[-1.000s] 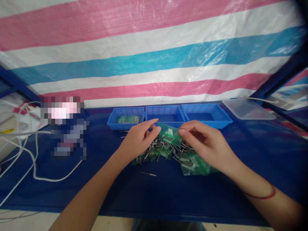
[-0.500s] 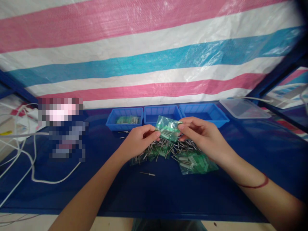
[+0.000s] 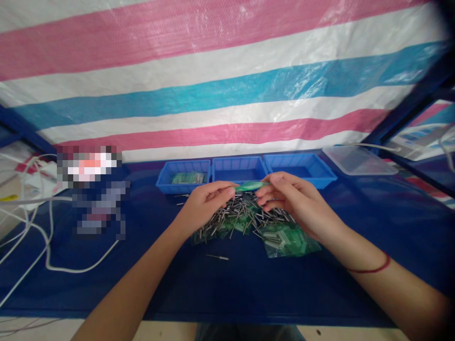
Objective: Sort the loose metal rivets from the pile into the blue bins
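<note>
A small green-and-clear plastic bag (image 3: 250,186) is stretched between my two hands above the pile, seen nearly edge-on. My left hand (image 3: 209,198) pinches its left end between thumb and fingers. At the other end, my right hand (image 3: 289,194) grips the bag with thumb and forefinger, its other fingers curled below. Beneath them lies a heap of metal blind rivets (image 3: 236,213), partly hidden by my hands. Filled green bags (image 3: 289,239) lie in front of and under the heap. One loose rivet (image 3: 217,257) rests nearer to me on the blue table.
Three blue bins stand in a row behind the heap; the left bin (image 3: 163,179) holds bagged pieces. A clear plastic lid (image 3: 359,160) lies at the back right. White cables (image 3: 50,246) run across the left side. A striped sheet (image 3: 213,104) hangs behind the table (image 3: 177,289).
The bag between my hands has tipped from facing me to nearly edge-on. My right hand has turned slightly, and both hands still hold the bag.
</note>
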The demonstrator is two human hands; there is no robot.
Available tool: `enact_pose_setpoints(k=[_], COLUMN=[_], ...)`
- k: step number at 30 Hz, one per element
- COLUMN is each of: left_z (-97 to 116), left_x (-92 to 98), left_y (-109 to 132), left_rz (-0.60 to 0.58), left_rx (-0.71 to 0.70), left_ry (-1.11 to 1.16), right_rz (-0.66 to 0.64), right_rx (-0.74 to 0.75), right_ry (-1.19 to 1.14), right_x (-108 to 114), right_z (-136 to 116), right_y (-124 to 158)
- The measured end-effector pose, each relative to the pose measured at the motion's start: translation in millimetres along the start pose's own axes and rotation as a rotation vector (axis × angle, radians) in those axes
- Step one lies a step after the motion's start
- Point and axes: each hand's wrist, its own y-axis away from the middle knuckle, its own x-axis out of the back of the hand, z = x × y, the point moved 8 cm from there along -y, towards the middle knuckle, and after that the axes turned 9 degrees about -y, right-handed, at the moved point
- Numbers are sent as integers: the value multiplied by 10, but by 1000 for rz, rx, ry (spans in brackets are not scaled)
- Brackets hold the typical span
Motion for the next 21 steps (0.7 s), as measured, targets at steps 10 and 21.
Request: enact_pose_setpoints(k=[10,21], left_z=[-26,-88], left_x=[-26,790], left_y=[0,-10], left_rz=[57,467], left_rx=[-10,24], left_ry=[17,-438], right_rz=[12,38], right_rx=[212,286], right_ry=[191,195], right_x=[8,7], right_z=[-157,-229], right_y=[8,52])
